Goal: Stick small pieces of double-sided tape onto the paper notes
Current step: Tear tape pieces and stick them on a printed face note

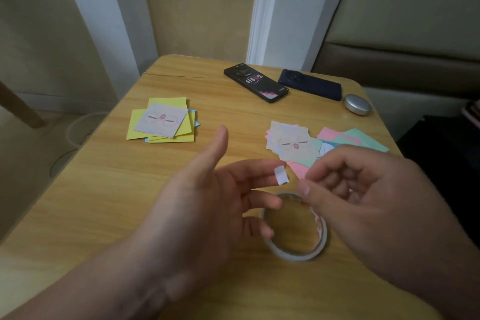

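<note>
Small white tape piece [281, 175] clings, slightly curled, to a straight fingertip of the left hand [207, 205], just short of the right hand [363, 189] and its thumb. Directly under the grip, the clear tape roll [293, 256] lies flat. Just beyond, pastel notes [363, 141] fan out loosely. Well off to the left sits the yellow stack [135, 130], a cartoon-face note on top.

On the table [104, 189] the left pile [162, 122] and right pile [293, 143] sit apart. Phones [255, 83] lie behind them, the roll [293, 254] before
</note>
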Demonstrator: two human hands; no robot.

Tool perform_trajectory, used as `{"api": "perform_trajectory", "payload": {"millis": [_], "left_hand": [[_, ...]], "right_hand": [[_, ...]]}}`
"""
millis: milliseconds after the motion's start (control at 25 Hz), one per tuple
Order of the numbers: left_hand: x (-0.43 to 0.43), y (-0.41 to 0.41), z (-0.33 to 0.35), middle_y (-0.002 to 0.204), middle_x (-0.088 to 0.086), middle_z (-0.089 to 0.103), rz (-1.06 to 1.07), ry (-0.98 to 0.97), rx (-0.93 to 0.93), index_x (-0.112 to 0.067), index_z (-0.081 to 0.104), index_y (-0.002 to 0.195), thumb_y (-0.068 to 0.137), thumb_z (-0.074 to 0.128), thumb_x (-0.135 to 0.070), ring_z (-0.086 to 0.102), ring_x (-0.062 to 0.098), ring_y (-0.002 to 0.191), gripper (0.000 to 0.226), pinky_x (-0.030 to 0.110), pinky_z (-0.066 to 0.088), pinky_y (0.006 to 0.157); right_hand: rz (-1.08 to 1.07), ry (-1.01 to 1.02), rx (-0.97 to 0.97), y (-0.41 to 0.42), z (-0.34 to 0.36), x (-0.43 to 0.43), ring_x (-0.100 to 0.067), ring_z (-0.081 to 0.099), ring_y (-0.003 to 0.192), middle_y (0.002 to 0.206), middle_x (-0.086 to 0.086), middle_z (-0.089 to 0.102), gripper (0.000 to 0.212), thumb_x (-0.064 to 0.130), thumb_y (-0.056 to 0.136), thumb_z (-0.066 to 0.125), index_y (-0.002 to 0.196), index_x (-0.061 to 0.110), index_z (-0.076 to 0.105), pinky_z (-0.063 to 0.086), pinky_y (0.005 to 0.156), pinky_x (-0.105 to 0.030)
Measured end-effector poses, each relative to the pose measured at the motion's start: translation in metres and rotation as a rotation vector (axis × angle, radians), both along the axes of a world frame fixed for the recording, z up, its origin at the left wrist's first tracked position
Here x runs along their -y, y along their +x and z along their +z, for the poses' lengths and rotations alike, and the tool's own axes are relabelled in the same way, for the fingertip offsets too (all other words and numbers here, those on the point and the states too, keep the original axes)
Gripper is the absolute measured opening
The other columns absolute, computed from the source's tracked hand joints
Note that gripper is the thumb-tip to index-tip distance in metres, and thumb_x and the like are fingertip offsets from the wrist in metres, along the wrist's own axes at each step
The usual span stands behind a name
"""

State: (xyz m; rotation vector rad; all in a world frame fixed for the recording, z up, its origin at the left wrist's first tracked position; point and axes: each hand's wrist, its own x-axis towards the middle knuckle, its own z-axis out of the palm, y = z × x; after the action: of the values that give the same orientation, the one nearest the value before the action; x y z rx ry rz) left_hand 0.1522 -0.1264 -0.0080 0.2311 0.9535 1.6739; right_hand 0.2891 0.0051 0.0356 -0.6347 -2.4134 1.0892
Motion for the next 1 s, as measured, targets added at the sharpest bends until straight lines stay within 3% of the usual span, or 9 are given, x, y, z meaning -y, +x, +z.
{"api": "perform_trajectory", "payload": {"millis": [200,320,360,440,520,560,680,840,1000], "left_hand": [[0.003,0.001,-0.013,0.143,0.012,0.056,-0.057,0.125,-0.06,-0.01,0.064,0.131,0.08,0.045,-0.079,0.051,0.024,0.12,0.088,0.039,0.046,0.083],[-0.002,0.004,-0.014,0.148,0.005,0.053,-0.068,0.171,-0.09,-0.016,0.061,0.136,0.079,0.045,-0.08,0.048,0.021,0.13,0.087,0.04,0.044,0.089],[-0.005,0.008,-0.013,0.144,0.003,0.057,-0.055,0.149,-0.11,-0.018,0.064,0.133,0.079,0.045,-0.079,0.052,0.019,0.125,0.084,0.04,0.045,0.086],[-0.009,0.017,-0.014,0.118,0.003,0.072,0.041,0.054,-0.175,-0.016,0.076,0.113,0.075,0.052,-0.065,0.065,0.019,0.099,0.066,0.036,0.048,0.072],[-0.01,0.023,-0.014,0.082,0.009,0.073,0.228,-0.047,-0.305,-0.012,0.081,0.089,0.069,0.069,-0.034,0.065,0.017,0.07,0.032,0.028,0.051,0.058],[-0.008,0.024,-0.015,0.073,0.009,0.07,0.282,-0.081,-0.358,-0.011,0.081,0.083,0.065,0.075,-0.02,0.063,0.016,0.063,0.02,0.025,0.052,0.057],[-0.002,0.019,-0.02,0.07,0.009,0.071,0.299,-0.164,-0.444,-0.013,0.08,0.078,0.057,0.088,-0.006,0.063,0.017,0.063,0.024,0.026,0.055,0.065],[-0.003,0.018,-0.019,0.07,0.01,0.072,0.259,-0.163,-0.484,-0.015,0.08,0.077,0.061,0.079,-0.012,0.067,0.023,0.07,0.016,0.043,0.055,0.086],[-0.002,0.016,-0.019,0.077,0.012,0.074,0.264,-0.126,-0.475,-0.014,0.08,0.079,0.059,0.087,-0.018,0.068,0.03,0.082,0.022,0.058,0.048,0.101]], "right_hand": [[-0.061,0.055,-0.171,-0.011,-0.028,-0.002,-0.019,0.052,0.046,0.058,-0.003,0.058,0.013,0.026,0.078,0.079,0.084,0.028,0.069,0.048,0.048,-0.032],[-0.102,0.073,-0.21,-0.014,-0.033,-0.003,-0.019,0.055,0.047,0.055,-0.004,0.057,0.01,0.023,0.081,0.08,0.082,0.028,0.071,0.05,0.048,-0.034],[-0.107,0.032,-0.234,-0.013,-0.036,-0.002,-0.019,0.056,0.047,0.057,-0.005,0.06,0.01,0.022,0.081,0.08,0.081,0.027,0.072,0.05,0.047,-0.036],[-0.102,-0.072,-0.272,-0.012,-0.04,0.002,-0.023,0.06,0.05,0.061,-0.004,0.065,0.01,0.02,0.079,0.082,0.08,0.026,0.074,0.051,0.046,-0.037],[-0.043,-0.177,-0.293,-0.009,-0.041,0.006,-0.021,0.065,0.054,0.066,-0.003,0.07,0.011,0.019,0.075,0.082,0.081,0.023,0.075,0.055,0.05,-0.029],[0.004,-0.233,-0.303,-0.008,-0.042,0.007,-0.019,0.066,0.055,0.068,-0.003,0.071,0.011,0.016,0.074,0.079,0.083,0.022,0.075,0.055,0.052,-0.024],[0.077,-0.327,-0.312,-0.006,-0.042,0.005,-0.008,0.061,0.053,0.071,-0.006,0.071,0.013,0.014,0.074,0.073,0.084,0.021,0.074,0.049,0.052,-0.016],[0.067,-0.307,-0.304,-0.006,-0.043,0.003,-0.007,0.06,0.05,0.064,-0.001,0.069,0.01,0.015,0.074,0.073,0.08,0.022,0.074,0.046,0.05,-0.013],[0.075,-0.292,-0.312,-0.011,-0.046,0.003,-0.008,0.06,0.049,0.061,0.004,0.068,0.011,0.013,0.075,0.072,0.081,0.022,0.074,0.045,0.051,-0.012]]}}
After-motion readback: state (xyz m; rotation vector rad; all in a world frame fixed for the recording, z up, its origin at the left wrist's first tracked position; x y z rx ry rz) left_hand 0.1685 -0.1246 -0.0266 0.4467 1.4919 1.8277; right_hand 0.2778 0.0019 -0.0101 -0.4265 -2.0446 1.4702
